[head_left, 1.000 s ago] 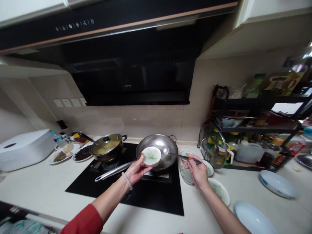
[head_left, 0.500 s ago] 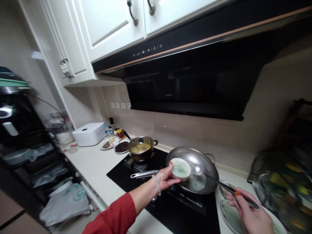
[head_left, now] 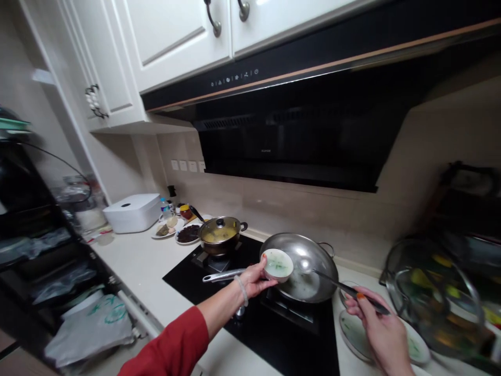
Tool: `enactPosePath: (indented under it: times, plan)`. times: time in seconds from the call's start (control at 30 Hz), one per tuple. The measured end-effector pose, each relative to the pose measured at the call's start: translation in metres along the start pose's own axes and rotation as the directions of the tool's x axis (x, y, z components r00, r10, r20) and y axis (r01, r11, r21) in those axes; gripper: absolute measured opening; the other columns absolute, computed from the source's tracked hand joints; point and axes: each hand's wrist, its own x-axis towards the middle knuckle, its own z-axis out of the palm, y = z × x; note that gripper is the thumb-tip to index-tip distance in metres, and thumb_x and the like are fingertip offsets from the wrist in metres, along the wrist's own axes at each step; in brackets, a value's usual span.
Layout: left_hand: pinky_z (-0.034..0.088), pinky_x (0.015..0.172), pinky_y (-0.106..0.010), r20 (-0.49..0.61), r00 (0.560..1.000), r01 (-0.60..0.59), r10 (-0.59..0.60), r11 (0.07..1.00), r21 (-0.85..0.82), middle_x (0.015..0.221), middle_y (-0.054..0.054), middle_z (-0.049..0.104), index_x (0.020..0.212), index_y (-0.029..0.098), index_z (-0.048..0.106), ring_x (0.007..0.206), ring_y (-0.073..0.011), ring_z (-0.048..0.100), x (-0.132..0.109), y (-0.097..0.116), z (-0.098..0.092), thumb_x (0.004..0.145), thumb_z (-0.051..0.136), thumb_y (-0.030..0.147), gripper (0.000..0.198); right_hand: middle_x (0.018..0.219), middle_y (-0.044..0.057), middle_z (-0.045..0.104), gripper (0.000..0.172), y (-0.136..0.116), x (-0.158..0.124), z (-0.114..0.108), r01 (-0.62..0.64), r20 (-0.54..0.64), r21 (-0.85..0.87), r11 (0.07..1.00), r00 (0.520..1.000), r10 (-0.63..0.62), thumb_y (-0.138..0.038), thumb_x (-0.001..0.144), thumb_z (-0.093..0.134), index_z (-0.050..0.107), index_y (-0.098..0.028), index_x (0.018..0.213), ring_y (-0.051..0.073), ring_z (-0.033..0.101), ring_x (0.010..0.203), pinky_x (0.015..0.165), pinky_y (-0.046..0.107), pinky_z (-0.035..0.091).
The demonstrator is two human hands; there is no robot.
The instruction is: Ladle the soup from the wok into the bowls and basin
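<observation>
A small white bowl (head_left: 278,264) of pale soup with green bits is in my left hand (head_left: 255,279), thumb on its rim and fingers under it. It is held over the near left edge of a steel wok (head_left: 323,263). My right hand (head_left: 379,322) is wrapped around the dark handle of a ladle (head_left: 340,285), whose head reaches into the wok. Cloudy liquid lies in the wok's bottom. Below and beside my right hand stand bowls of similar soup (head_left: 349,330), partly covered by that hand.
A lidded pot (head_left: 219,237) of yellowish food stands on the black hob (head_left: 191,277), left of the wok. Farther left are plates of food (head_left: 188,234) and a white box (head_left: 132,213). A large glass lid (head_left: 426,292) leans at right. The range hood (head_left: 289,146) hangs above.
The view has swung slightly right, so everything sits farther left in it. Both hands keep their grips on the bowl and the ladle, with the ladle head still in the wok.
</observation>
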Motion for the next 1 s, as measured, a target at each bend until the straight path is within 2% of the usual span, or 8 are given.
enactPosePath:
  times: [0.13, 0.4, 0.63, 0.83, 1.0]
  plan:
    - [0.058, 0.065, -0.035, -0.007, 1.0, -0.005, 0.006, 1.0, 0.015, 0.078, -0.011, 0.065, 0.111, 0.006, 0.056, 0.071, -0.02, 0.065, 0.004, 0.001, -0.002, 0.074, 0.064, 0.042, 0.052, 0.062, 0.005, 0.067, 0.046, 0.006, -0.004, 0.0, 0.005, 0.021, 0.028, 1.0, 1.0, -0.006, -0.049, 0.059, 0.073, 0.059, -0.019, 0.091, 0.02, 0.061, 0.051, 0.055, 0.035, 0.053]
    - [0.059, 0.061, -0.034, -0.023, 0.999, 0.026, -0.024, 0.998, 0.059, 0.081, -0.013, 0.065, 0.115, 0.007, 0.053, 0.075, -0.023, 0.067, 0.015, 0.006, 0.0, 0.076, 0.063, 0.039, 0.052, 0.057, 0.001, 0.065, 0.043, 0.01, -0.01, 0.003, 0.053, 0.057, 0.041, 0.998, 0.997, -0.055, -0.051, 0.064, 0.071, 0.06, -0.018, 0.088, 0.018, 0.061, 0.049, 0.059, 0.034, 0.053]
    - [0.059, 0.063, -0.034, -0.033, 0.999, 0.03, -0.027, 0.994, 0.109, 0.087, -0.016, 0.066, 0.114, 0.007, 0.054, 0.078, -0.0242, 0.068, 0.025, 0.008, 0.002, 0.075, 0.064, 0.039, 0.052, 0.052, -0.001, 0.063, 0.037, 0.012, -0.01, 0.006, 0.073, 0.053, 0.04, 0.997, 0.996, -0.075, -0.049, 0.067, 0.069, 0.061, -0.019, 0.087, 0.019, 0.063, 0.052, 0.072, 0.039, 0.052]
    - [0.059, 0.061, -0.032, -0.006, 1.0, 0.028, -0.028, 0.993, 0.111, 0.087, -0.016, 0.066, 0.114, 0.006, 0.053, 0.077, -0.0242, 0.068, 0.031, 0.011, 0.0, 0.074, 0.066, 0.038, 0.053, 0.055, 0.001, 0.064, 0.039, 0.012, -0.009, 0.007, 0.052, 0.043, 0.035, 0.998, 0.998, -0.053, -0.05, 0.065, 0.07, 0.061, -0.019, 0.086, 0.019, 0.062, 0.051, 0.057, 0.034, 0.052]
    - [0.059, 0.063, -0.035, -0.004, 1.0, 0.026, -0.026, 0.978, 0.207, 0.09, -0.015, 0.066, 0.112, 0.008, 0.054, 0.08, -0.0234, 0.067, 0.041, 0.015, 0.001, 0.073, 0.066, 0.038, 0.051, 0.056, 0.0, 0.064, 0.037, 0.017, -0.008, 0.007, 0.041, 0.048, 0.015, 0.999, 0.998, -0.042, -0.049, 0.067, 0.069, 0.061, -0.019, 0.086, 0.017, 0.061, 0.049, 0.06, 0.034, 0.053]
